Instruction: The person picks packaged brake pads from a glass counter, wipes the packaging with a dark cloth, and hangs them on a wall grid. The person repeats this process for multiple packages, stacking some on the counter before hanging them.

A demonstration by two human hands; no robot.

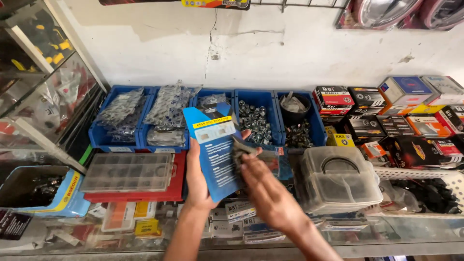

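My left hand (197,180) holds a flat blue cardboard packet (215,151) upright over the glass counter, thumb on its left edge. My right hand (265,189) reaches in from the lower right and pinches a dark, blurred part (240,151) at the packet's right side, partly over a second blue packet (280,163) behind it. Both forearms come up from the bottom edge.
A row of blue bins (119,137) with bagged parts and metal nuts (255,123) lines the back wall. A clear compartment case (127,172) lies on a red tray at left, a clear plastic organiser box (337,180) at right, stacked small boxes (401,116) far right.
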